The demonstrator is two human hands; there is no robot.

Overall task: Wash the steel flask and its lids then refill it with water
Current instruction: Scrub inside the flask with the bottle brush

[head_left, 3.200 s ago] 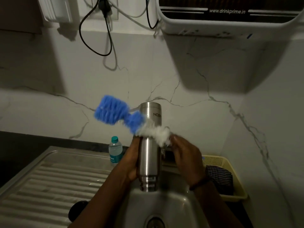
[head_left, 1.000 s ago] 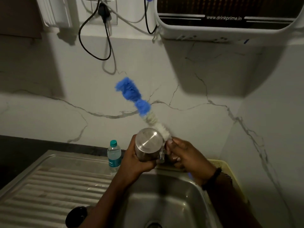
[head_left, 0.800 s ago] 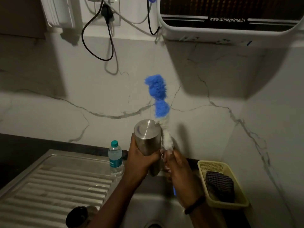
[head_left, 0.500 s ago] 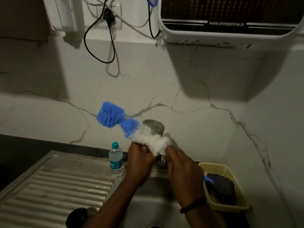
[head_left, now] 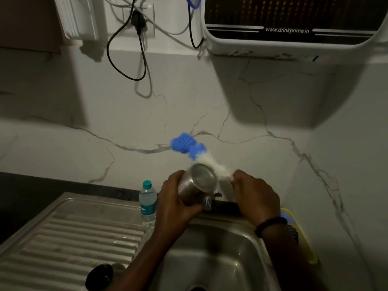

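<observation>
Scrubbing the flask (head_left: 196, 183) over the sink (head_left: 212, 267).

My left hand (head_left: 175, 199) curls round the flask, held above the basin with its base tilted toward me; my right hand (head_left: 255, 197) grips the brush (head_left: 194, 149) by its white end, bristles against the base, blue tip toward the wall; a bottle (head_left: 147, 203) stands just left.

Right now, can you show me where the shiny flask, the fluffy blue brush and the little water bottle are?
steel flask (head_left: 198, 183): head view, on its round end facing the camera.
brush (head_left: 183, 143): head view, on the blue bristle tip.
water bottle (head_left: 147, 200): head view, on its clear body.
</observation>
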